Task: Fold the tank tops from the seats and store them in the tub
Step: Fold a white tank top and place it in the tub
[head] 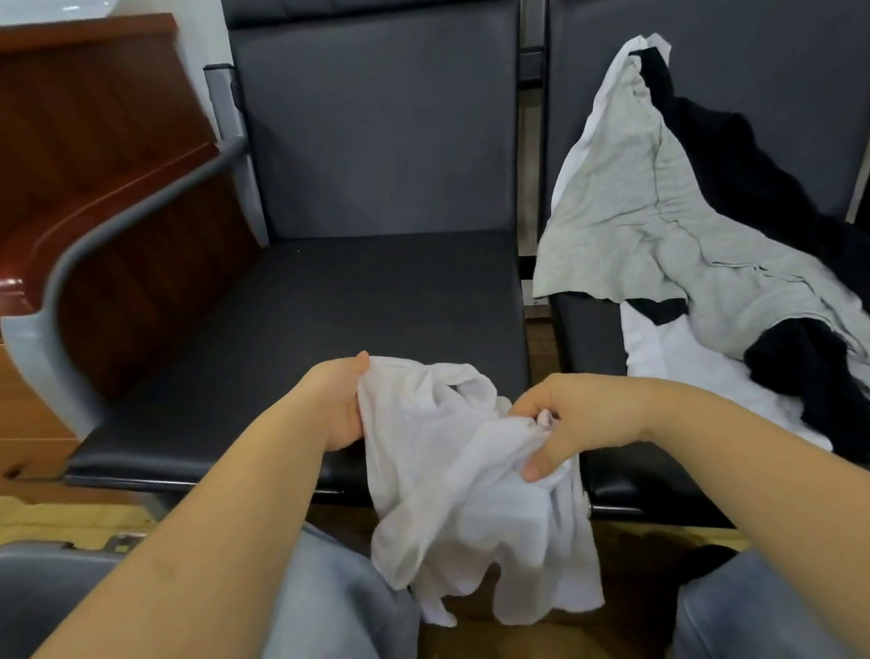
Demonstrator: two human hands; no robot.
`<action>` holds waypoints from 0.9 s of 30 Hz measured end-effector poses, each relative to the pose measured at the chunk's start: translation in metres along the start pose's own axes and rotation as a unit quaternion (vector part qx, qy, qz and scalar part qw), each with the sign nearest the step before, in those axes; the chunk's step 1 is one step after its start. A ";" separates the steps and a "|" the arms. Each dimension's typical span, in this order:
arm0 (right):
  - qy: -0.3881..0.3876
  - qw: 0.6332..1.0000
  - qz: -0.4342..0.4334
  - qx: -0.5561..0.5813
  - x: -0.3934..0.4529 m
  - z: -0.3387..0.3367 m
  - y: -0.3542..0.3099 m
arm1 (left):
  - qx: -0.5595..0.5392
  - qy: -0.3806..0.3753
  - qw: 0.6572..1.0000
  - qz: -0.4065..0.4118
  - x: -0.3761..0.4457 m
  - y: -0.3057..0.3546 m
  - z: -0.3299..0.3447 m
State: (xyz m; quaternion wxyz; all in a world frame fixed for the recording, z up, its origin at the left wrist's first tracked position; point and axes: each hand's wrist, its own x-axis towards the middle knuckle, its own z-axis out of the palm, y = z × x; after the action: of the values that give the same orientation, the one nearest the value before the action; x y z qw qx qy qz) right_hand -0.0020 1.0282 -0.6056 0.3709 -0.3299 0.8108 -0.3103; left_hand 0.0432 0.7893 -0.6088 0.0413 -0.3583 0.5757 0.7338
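You hold one white tank top [464, 486], bunched and unfolded, in front of the empty left seat [349, 309]; its lower part hangs below the seat's front edge. The remaining tank tops [717, 268], grey, black and white, lie heaped on the seat to its right. The grey tub [34, 589] sits below and left of the left seat.

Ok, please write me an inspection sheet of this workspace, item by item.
Surface: left seat bare, dark padding.
Job's things: white tank top unfolded, hanging before the seat edge; grey tub lower left, inside hidden.
Clutter: pile of grey, black and white garments on right seat.
Grips: left hand and right hand both grip the top.
Cables: nothing seen.
Surroundings: wooden cabinet left.
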 end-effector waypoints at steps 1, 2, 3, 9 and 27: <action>-0.017 1.000 0.005 -0.005 -0.004 -0.003 0.000 | 0.001 -0.002 1.000 0.004 0.000 0.000 0.000; -0.024 1.000 0.006 -0.012 -0.008 -0.008 0.002 | 0.001 -0.003 1.000 0.007 0.001 0.000 0.000; -0.022 1.000 0.003 -0.009 -0.011 -0.013 0.003 | 0.001 -0.005 1.000 0.010 0.000 0.001 0.000; 0.198 0.947 0.008 0.251 -0.014 -0.030 0.018 | -0.010 -0.041 0.998 0.043 0.000 0.006 -0.006; 0.387 0.899 -0.019 0.205 -0.062 -0.005 0.022 | -0.066 -0.151 0.984 0.067 -0.047 -0.002 -0.018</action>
State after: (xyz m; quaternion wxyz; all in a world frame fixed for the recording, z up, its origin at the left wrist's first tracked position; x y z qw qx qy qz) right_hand 0.0185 1.0904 -0.5948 0.0818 -0.1161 0.8022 -0.5800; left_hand 0.0875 0.7903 -0.5849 0.0548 -0.2054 0.5361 0.8170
